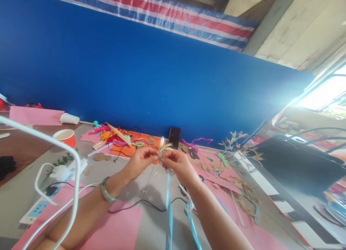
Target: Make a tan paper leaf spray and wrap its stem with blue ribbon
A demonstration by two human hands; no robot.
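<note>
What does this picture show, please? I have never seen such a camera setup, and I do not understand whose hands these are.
There is no robot: a person works with bare hands. One camera, worn on the head, looks forward and down.

The left hand, with a bangle at its wrist, and the right hand pinch a small pale leaf-like piece. A light blue ribbon hangs below; whether it is held is unclear.

On the grey table lie pink paper and a power strip.
</note>
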